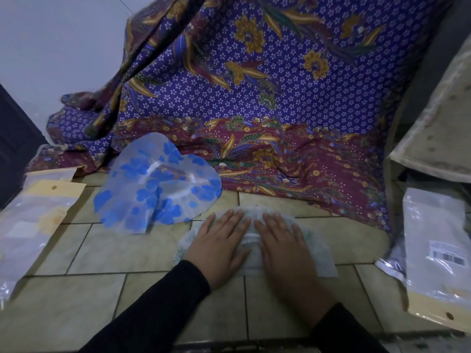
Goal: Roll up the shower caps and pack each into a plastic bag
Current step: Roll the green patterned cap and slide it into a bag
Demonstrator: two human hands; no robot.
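A translucent shower cap with green print (321, 253) lies flattened on the tiled floor in front of me. My left hand (221, 244) and my right hand (285, 247) both press flat on it, fingers straight, side by side. A second shower cap with blue flowers (155, 184) lies loose on the floor to the left, apart from my hands. A plastic bag with a yellow header (38, 212) lies at the far left. Another plastic bag with a barcode label (435, 250) lies at the far right.
A purple and maroon patterned cloth (267, 98) drapes over the background and onto the floor just beyond the caps. A beige cushion-like object (438, 128) stands at the upper right. Bare tile (89, 289) shows at the lower left.
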